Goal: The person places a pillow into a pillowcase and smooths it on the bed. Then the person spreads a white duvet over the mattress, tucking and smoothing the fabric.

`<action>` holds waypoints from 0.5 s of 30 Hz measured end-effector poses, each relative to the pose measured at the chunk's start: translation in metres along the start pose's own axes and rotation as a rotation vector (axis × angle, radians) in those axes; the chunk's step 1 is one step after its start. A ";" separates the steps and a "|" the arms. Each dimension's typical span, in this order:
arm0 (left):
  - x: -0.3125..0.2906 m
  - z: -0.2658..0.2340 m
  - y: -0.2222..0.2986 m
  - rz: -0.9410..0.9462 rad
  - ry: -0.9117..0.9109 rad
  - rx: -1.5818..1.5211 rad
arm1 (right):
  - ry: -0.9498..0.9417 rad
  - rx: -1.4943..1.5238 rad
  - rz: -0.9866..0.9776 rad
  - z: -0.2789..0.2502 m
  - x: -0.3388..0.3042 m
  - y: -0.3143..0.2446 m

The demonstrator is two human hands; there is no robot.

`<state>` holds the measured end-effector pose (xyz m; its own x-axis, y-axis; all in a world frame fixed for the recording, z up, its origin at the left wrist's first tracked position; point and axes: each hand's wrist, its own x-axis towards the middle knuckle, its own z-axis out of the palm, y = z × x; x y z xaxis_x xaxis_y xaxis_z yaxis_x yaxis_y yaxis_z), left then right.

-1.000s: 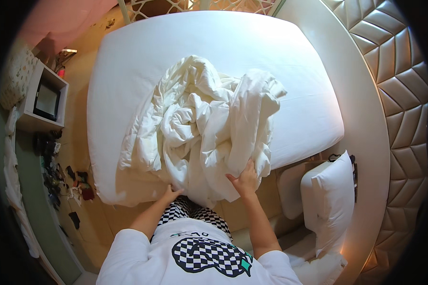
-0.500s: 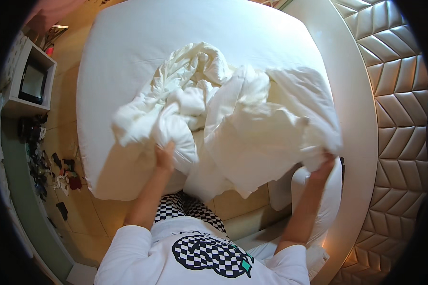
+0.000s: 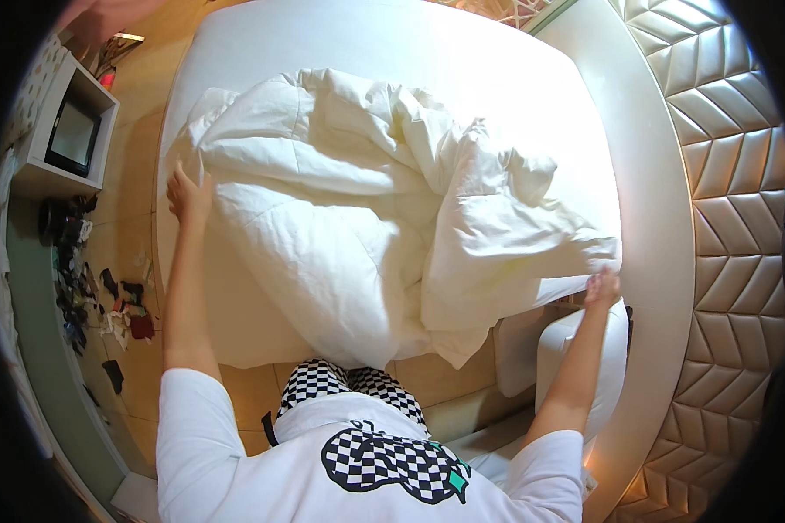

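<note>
A white duvet [image 3: 314,253] lies rumpled and partly spread over the near half of a bed with a white sheet [image 3: 392,39]. At its left edge my left hand [image 3: 189,193] is closed on the fabric, with that arm stretched far forward. My right hand [image 3: 602,286] pinches a corner of the duvet at the right side of the bed. Between the two, folds bunch up along the duvet's far edge, and its near edge hangs by my checkered trousers [image 3: 318,386].
A padded headboard wall [image 3: 733,192] runs along the right, behind a pale bed ledge [image 3: 650,174]. Beside my right arm stands a white cushioned piece [image 3: 606,375]. On the left are a white cabinet with a dark screen [image 3: 74,135] and several shoes and clothes [image 3: 118,322] on the tiled floor.
My left hand has swung outward to the left and forward, pulling the duvet wide. The bunched heap has opened into a broader spread. My right hand has stayed near the right bed edge.
</note>
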<state>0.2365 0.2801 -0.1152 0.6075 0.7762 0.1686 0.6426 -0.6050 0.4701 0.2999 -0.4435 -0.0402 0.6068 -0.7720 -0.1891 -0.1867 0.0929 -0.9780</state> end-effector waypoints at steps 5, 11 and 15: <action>-0.160 0.067 -0.047 0.181 -0.233 -0.098 | -0.137 -0.943 -0.652 0.008 -0.102 0.088; -0.338 0.020 0.032 -0.069 -1.035 -0.082 | -0.621 -1.180 -0.553 0.057 -0.232 0.167; -0.349 0.059 0.038 0.015 -1.090 0.142 | -0.620 -1.638 -0.303 0.081 -0.243 0.173</action>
<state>0.0764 -0.0244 -0.2077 0.6574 0.2380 -0.7150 0.6370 -0.6825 0.3584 0.1825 -0.1892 -0.1705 0.8656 -0.2777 -0.4167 -0.2944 -0.9554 0.0251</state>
